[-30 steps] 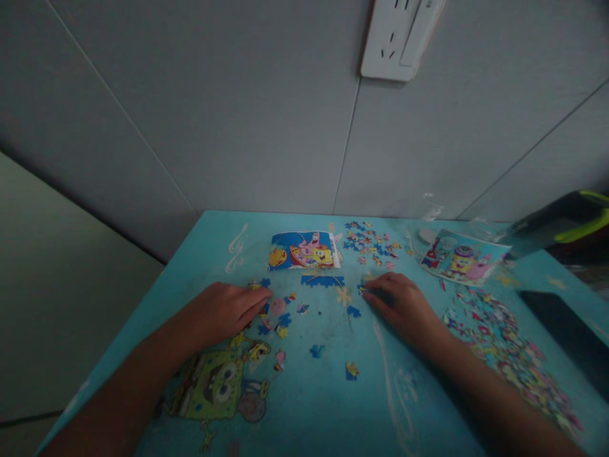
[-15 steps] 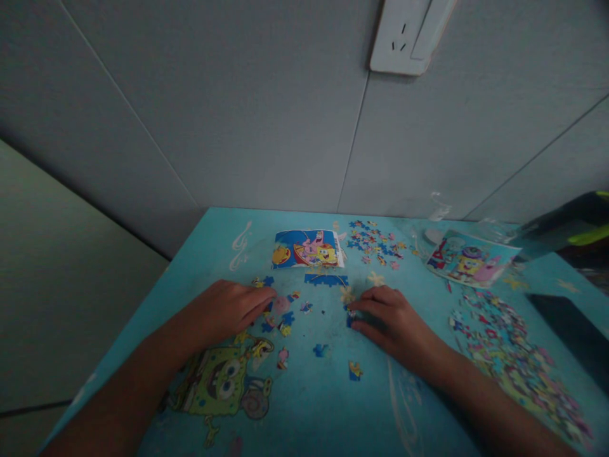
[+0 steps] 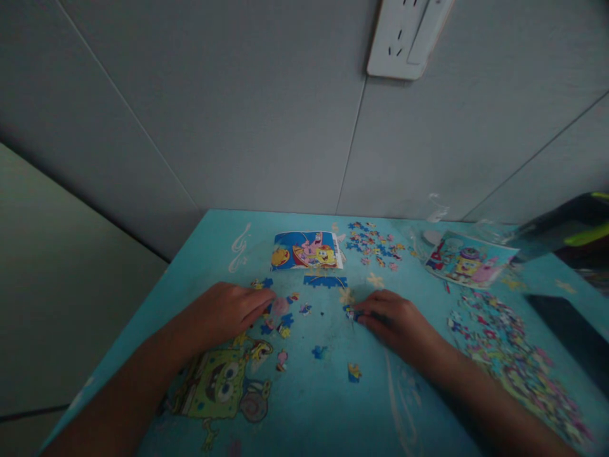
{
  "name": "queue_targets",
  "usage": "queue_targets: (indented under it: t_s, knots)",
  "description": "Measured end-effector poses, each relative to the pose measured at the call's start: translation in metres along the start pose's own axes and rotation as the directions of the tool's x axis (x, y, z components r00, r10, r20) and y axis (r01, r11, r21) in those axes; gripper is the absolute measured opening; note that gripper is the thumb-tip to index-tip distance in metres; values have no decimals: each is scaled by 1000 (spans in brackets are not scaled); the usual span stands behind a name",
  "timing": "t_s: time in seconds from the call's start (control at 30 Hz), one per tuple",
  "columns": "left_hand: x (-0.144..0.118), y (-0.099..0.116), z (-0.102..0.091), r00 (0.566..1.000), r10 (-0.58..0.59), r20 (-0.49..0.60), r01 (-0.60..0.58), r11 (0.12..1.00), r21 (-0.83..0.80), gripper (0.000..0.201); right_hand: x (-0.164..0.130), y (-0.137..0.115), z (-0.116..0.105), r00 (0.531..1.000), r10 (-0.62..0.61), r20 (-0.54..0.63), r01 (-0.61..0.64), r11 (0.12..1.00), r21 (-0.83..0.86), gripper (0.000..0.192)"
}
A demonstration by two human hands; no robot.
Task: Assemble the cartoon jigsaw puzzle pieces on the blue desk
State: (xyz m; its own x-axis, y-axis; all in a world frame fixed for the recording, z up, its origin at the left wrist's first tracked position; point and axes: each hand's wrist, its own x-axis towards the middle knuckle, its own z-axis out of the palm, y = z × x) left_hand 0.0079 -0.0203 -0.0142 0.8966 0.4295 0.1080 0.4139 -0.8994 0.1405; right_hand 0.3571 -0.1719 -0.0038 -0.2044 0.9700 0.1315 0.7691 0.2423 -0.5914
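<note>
My right hand pinches a small dark-blue jigsaw piece between thumb and fingertips, low over the table. On the left, my left hand lies on the tabletop, its fingers stretched toward a loose cluster of jigsaw pieces; whether the fingertips touch one is hard to see. A joined strip of blue pieces lies between and beyond the hands, just below a cartoon picture card. Single pieces lie nearer me, among them a blue one and a blue-and-yellow one.
More loose pieces are scattered behind the strip. On the right are a second picture card, a large heap of pieces and a dark flat object. The blue table meets a grey wall with a socket.
My right thumb and fingers have drawn closer together around the blue piece, which has turned a little. My left hand stays where it was. The view has tilted slightly.
</note>
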Motion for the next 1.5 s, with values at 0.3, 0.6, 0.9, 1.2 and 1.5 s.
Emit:
queue_targets:
  t_s: [0.3, 0.6, 0.9, 1.2, 1.5]
  knots:
    - [1, 2, -3, 999, 26, -32, -25, 999, 20, 35, 0, 12, -4, 999, 38, 2, -38, 999, -33, 14]
    - [0, 2, -2, 999, 20, -48, -20, 1000, 0, 32, 1, 6, -8, 991, 131, -15, -131, 974, -185, 15]
    - [-1, -1, 1, 998, 33, -50, -32, 999, 9, 31, 0, 12, -25, 997, 32, 73, -26, 997, -76, 18]
    - [0, 0, -2, 996, 50, -80, -49, 999, 16, 29, 1, 20, -17, 996, 71, 60, -67, 996, -62, 10]
    - [-1, -3, 2, 998, 57, -18, -55, 994, 91, 27, 2, 20, -23, 990, 133, 50, -132, 991, -7, 10]
